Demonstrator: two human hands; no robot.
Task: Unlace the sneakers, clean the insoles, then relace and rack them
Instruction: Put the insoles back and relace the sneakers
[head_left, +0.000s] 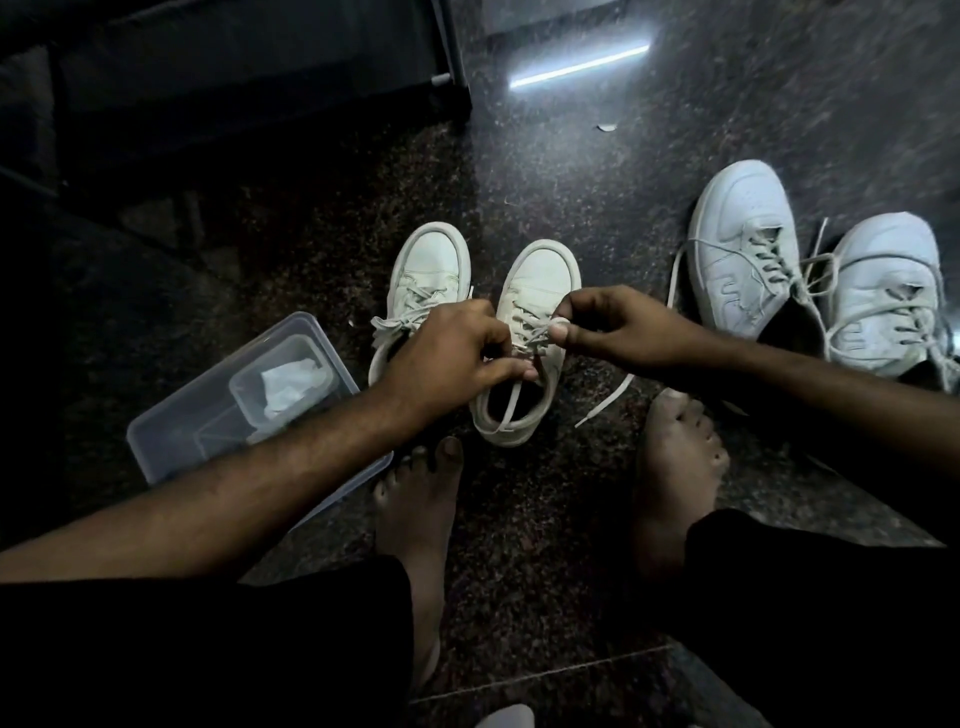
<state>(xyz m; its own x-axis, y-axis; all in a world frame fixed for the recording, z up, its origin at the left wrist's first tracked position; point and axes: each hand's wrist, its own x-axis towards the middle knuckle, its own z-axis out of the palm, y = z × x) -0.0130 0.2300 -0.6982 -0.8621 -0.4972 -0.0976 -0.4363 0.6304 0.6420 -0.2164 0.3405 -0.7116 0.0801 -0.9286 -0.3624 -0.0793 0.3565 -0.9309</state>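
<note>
- Head view looks down at a dark speckled stone floor (545, 171), where a person sits with both bare feet flat and both forearms reaching forward.
- Two cream sneakers stand side by side in the middle, toes pointing away: the left cream sneaker (426, 270) has its lace tied in a loose bow, and the right cream sneaker (535, 296) is the one being worked on.
- Left hand (447, 353) hovers over the tongue of the right cream sneaker, fingers curled, thumb and forefinger pinching the lace (511, 400) near the upper eyelets.
- Right hand (608, 327) sits just beside it, thumb and fingertips pinched tight on another part of the same lace above the shoe's right side.
- One lace end hangs down into the shoe's opening; the other trails out across the floor to the right of the shoe.
- A second pair, whiter sneakers (743, 260), lies well to the right, laces loose and sprawled.
- A clear plastic tray (171, 431) rests on the floor to the left, partly under the left forearm, holding a smaller clear box (322, 384) with a crumpled white cloth (285, 384) inside.
- A dark rack (208, 78) stands at upper left.
</note>
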